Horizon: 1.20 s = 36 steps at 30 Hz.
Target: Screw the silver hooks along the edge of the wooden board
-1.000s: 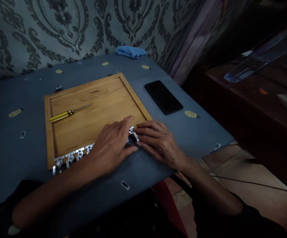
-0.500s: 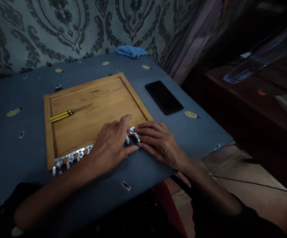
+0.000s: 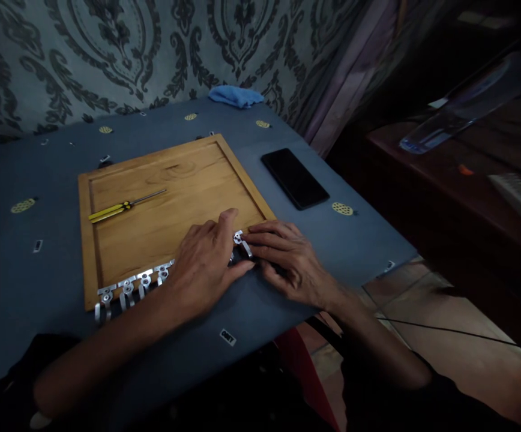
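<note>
A metal hook rail [image 3: 146, 278] with several swivelling hooks lies along the near edge of a framed wooden board [image 3: 170, 204]. My left hand [image 3: 204, 258] lies over the middle of the rail, fingers curled around it and thumb stretched toward the right end. Part of the rail is hidden under this hand. At the board's near right corner, my right hand [image 3: 290, 261] is closed on the rail's right end, fingertips beside the last hook [image 3: 245, 244]. A yellow-handled screwdriver [image 3: 125, 206] rests on the board's left side.
A black phone [image 3: 295, 178] lies right of the board. A blue cloth [image 3: 236, 96] sits at the back of the blue-covered table [image 3: 57, 264], against a patterned wall. On a dark side table [image 3: 404, 147] at right lies a clear plastic bottle [image 3: 440, 127].
My right thumb has drawn back slightly from the last hook. Both hands otherwise stay in place on the rail, and the view has shifted a little.
</note>
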Each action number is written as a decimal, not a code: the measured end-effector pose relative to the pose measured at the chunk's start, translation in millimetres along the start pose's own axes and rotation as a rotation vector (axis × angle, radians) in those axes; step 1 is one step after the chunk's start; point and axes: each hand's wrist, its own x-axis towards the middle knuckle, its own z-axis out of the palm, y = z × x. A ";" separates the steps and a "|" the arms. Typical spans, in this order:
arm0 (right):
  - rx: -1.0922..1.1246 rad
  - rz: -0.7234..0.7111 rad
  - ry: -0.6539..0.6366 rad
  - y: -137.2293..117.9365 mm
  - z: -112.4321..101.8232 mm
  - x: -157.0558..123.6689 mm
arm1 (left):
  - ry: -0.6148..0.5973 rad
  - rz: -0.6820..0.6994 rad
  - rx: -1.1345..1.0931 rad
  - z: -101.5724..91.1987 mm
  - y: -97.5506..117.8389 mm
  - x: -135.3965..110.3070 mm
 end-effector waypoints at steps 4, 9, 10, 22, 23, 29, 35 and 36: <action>0.000 -0.008 0.006 0.5 1.0 -0.2 | 0.019 -0.013 0.019 3.1 0.8 0.6; 0.002 0.004 -0.010 -0.2 -0.3 -0.3 | 0.017 -0.033 0.020 3.5 2.3 1.5; 0.004 0.008 -0.013 -0.2 -0.5 -0.4 | 0.011 -0.034 0.020 3.3 2.7 1.6; -0.001 -0.045 0.007 2.6 -1.0 -0.1 | -0.117 -0.122 -0.030 -1.0 10.1 8.6; -0.003 -0.038 0.014 3.8 -2.0 0.1 | -0.154 -0.129 -0.036 -2.6 11.3 9.3; 0.078 0.008 0.120 15.9 -21.7 16.7 | -0.145 -0.109 -0.025 -7.3 11.7 9.5; 0.089 -0.078 0.139 3.6 -44.5 97.7 | -0.124 -0.089 -0.066 -4.8 9.1 8.7; 0.089 -0.122 0.056 0.5 -41.4 116.6 | -0.121 -0.089 -0.069 -4.5 9.0 8.9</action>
